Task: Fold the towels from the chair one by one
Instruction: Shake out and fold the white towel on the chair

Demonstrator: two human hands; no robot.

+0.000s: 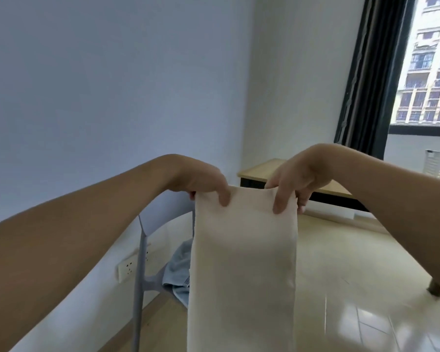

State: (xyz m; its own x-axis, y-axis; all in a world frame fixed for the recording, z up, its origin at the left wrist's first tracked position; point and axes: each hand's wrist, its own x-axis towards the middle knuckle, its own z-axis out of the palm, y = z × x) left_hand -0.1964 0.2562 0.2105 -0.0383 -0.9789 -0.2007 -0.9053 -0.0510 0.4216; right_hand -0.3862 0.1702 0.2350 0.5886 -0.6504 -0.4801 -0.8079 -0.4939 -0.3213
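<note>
Cream towel (243,262) hangs pinched between left hand (203,181) and right hand (294,179).

No readable text, label, brand, number or sign anywhere in view.
</note>
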